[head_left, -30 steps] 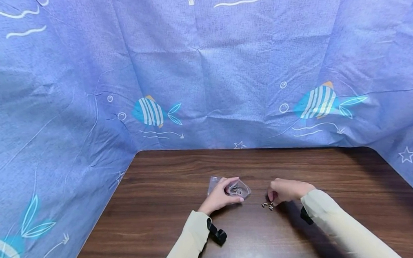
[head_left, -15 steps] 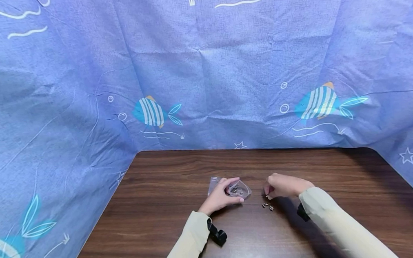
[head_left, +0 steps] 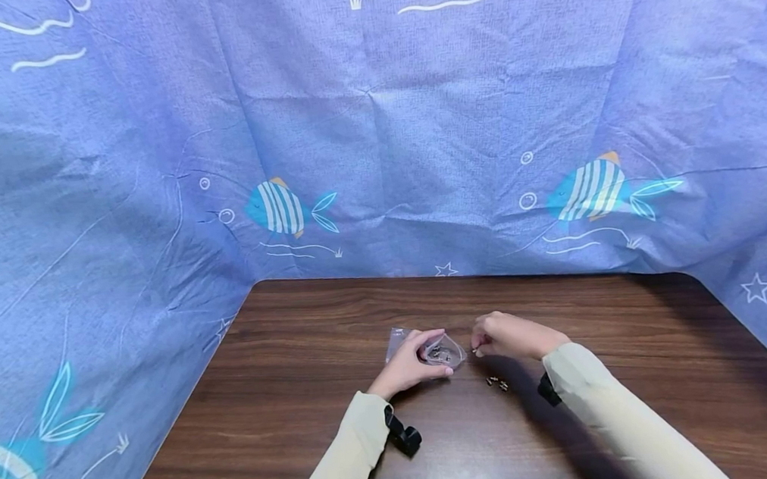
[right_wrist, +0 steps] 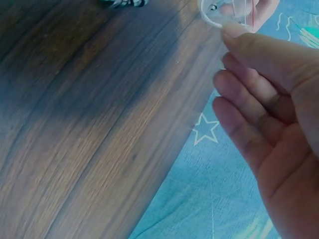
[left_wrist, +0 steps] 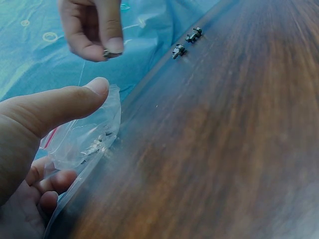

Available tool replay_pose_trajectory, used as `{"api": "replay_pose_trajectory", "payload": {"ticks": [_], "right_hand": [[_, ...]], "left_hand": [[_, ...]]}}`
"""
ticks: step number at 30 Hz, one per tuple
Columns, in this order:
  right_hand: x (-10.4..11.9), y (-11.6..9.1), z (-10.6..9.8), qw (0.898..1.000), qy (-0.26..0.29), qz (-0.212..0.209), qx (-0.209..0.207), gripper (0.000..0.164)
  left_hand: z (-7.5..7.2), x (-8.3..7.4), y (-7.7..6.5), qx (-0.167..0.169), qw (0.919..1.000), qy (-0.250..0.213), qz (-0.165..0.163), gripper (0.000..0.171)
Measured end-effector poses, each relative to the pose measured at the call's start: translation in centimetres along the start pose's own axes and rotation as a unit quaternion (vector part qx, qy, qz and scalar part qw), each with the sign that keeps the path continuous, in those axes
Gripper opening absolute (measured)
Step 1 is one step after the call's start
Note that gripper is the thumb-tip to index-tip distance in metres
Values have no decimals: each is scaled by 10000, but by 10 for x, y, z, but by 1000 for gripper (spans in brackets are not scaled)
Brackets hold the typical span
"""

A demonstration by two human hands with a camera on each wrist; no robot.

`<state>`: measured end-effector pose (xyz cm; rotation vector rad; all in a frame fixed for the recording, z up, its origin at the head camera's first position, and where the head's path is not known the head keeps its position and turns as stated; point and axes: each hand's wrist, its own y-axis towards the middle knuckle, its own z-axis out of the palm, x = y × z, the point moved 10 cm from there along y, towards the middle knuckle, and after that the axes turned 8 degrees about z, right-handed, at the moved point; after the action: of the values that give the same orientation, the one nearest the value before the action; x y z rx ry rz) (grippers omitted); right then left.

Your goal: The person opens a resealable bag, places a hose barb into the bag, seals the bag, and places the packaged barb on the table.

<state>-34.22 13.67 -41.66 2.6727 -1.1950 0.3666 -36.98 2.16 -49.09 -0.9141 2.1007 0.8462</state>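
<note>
My left hand (head_left: 404,367) holds a clear plastic zip bag (head_left: 451,350) with a red seal line, its mouth spread toward the right. Several small shiny metal pieces (left_wrist: 94,148) lie inside the bag. Just right of the mouth, my right hand (head_left: 513,334) pinches one small metal piece (left_wrist: 106,53) between thumb and fingertip, above the table and apart from the bag. In the right wrist view the thumb hides this piece. More loose metal pieces (head_left: 497,383) lie on the table, nearer to me than the right hand. Their exact kind is too small to tell.
The dark wood-grain table (head_left: 288,400) extends around both hands. Behind it and at the sides hangs a blue cloth (head_left: 375,141) printed with fish. Each wrist wears a black strap mount (head_left: 404,437).
My right hand has lifted one metal piece from the small group and moved left and away from me, up to the bag's mouth. The left hand and bag have stayed in place.
</note>
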Motion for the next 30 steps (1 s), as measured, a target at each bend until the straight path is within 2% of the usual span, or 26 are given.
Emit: {"api": "replay_pose_trajectory", "payload": {"ticks": [4, 13, 22, 30], "right_hand": [[5, 5, -4, 9997, -58, -93, -241, 7], [16, 16, -6, 9990, -108, -190, -399, 5], [18, 25, -2, 9989, -201, -92, -410, 4], [20, 30, 3, 9995, -69, 5, -316, 5]], "left_hand": [[0, -1, 0, -6, 10000, 21, 8, 74], [0, 2, 0, -10, 9999, 126, -12, 74], [1, 3, 0, 5, 9999, 122, -37, 72], [1, 2, 0, -20, 9999, 103, -10, 73]]}}
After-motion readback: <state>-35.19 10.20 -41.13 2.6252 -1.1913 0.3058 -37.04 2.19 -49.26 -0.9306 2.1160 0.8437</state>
